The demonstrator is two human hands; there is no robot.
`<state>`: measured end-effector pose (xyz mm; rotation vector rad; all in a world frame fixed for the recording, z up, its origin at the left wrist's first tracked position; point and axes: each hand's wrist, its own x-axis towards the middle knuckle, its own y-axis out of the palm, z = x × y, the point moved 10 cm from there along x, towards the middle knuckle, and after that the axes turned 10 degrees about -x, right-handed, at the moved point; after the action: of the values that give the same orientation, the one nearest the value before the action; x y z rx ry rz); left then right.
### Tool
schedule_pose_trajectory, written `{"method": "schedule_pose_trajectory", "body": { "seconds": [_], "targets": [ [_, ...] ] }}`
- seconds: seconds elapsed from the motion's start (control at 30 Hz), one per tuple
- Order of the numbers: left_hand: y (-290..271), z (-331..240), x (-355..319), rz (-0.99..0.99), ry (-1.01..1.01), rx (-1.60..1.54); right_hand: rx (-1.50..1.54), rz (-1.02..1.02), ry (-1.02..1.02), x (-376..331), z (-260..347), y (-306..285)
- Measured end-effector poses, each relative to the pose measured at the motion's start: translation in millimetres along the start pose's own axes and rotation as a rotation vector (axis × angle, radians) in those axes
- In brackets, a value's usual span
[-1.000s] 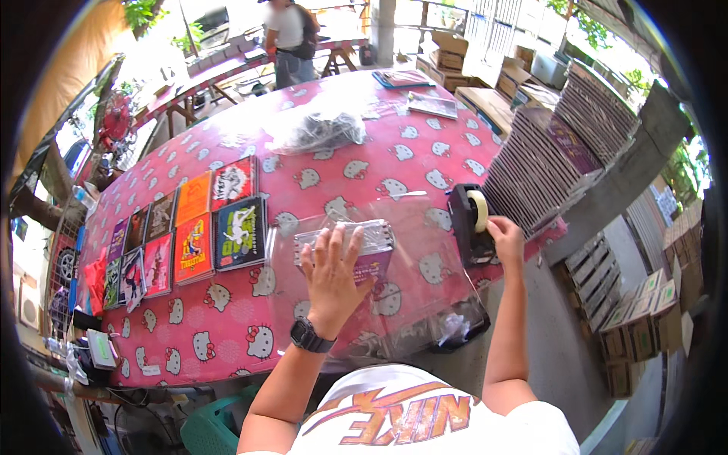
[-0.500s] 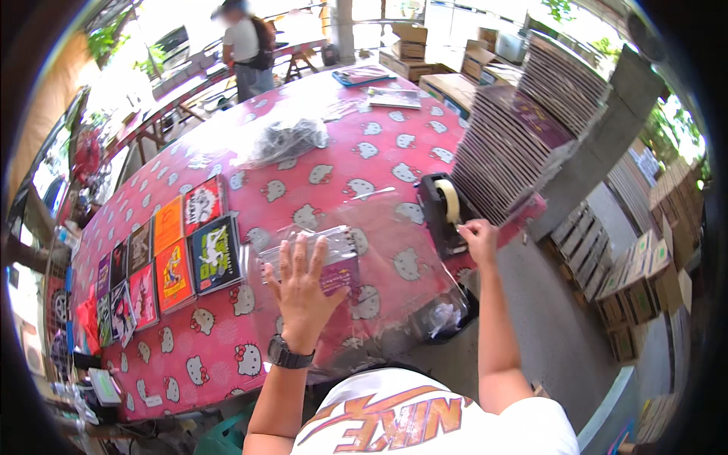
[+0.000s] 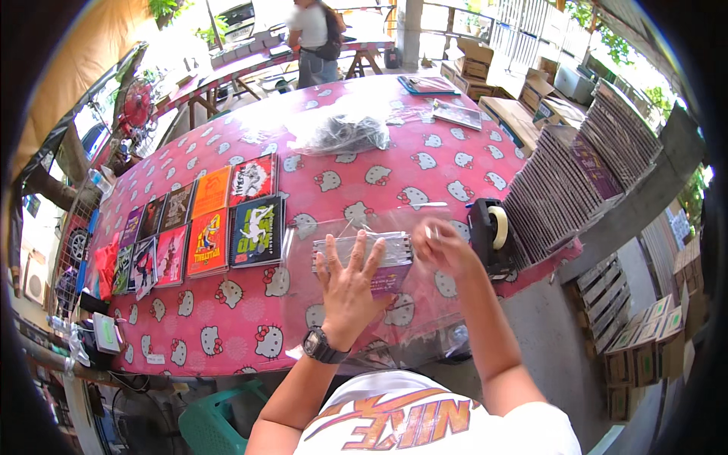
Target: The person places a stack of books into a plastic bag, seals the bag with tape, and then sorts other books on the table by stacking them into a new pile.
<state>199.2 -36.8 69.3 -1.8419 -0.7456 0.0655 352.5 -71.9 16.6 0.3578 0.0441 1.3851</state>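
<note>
My left hand [image 3: 349,284], with a black watch on its wrist, lies flat with fingers spread on a small stack of notebooks wrapped in clear plastic [image 3: 394,250]. The bundle rests on the pink cartoon-cat tablecloth [image 3: 227,318] near the table's front edge. My right hand [image 3: 444,246] hovers at the bundle's right end, fingertips pinched on a short piece of clear tape. A black tape dispenser [image 3: 489,235] with a pale roll stands just right of that hand.
Rows of colourful notebooks [image 3: 205,224] lie at the left. A heap of plastic sleeves [image 3: 341,133] sits mid-table. Tall leaning notebook stacks [image 3: 569,182] fill the right edge. A person [image 3: 315,38] stands beyond the table; cardboard boxes [image 3: 500,64] are behind, a green stool [image 3: 216,421] below.
My right hand has left the tape dispenser and come left to the wrapped bundle with a strip of tape. My left hand stays pressed on the bundle.
</note>
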Motion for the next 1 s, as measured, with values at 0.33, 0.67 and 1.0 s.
{"method": "schedule_pose_trajectory", "body": {
  "seconds": [0.33,0.67,1.0],
  "targets": [
    [-2.3,2.9,-0.7,0.040,-0.002,0.030,-1.439,0.751,0.365,131.7,-32.6,68.3],
    [-2.5,14.4,4.2,-0.029,-0.027,0.103,-1.331,-0.015,0.370,67.0,-45.1,-25.3],
    [-1.6,24.7,41.6,0.233,-0.020,0.049,-1.482,-0.325,-0.475,-32.8,32.2,45.2]
  ]
}}
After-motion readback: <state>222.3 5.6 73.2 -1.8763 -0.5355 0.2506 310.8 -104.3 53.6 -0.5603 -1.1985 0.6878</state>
